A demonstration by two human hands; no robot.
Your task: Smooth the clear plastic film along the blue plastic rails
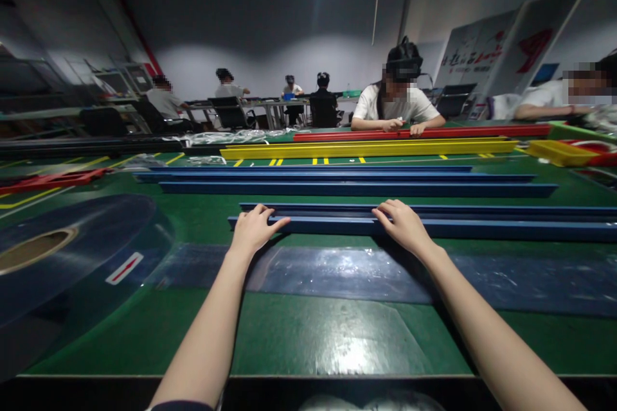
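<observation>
Near blue strip [482, 229]: laid crosswise
Left end: left hand [251, 231] nearer than right hand [403, 225]
Fingers [389, 208]: half-spread; hold cannot be told

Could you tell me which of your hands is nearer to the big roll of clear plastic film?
The left hand: it lies on the blue profiles' near end, just right of the big clear film roll; the right hand rests farther along them.

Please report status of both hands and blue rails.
Left hand and right hand on near blue rails. Clear film strip lies before rails, beneath forearms. Large film roll at left.
</observation>
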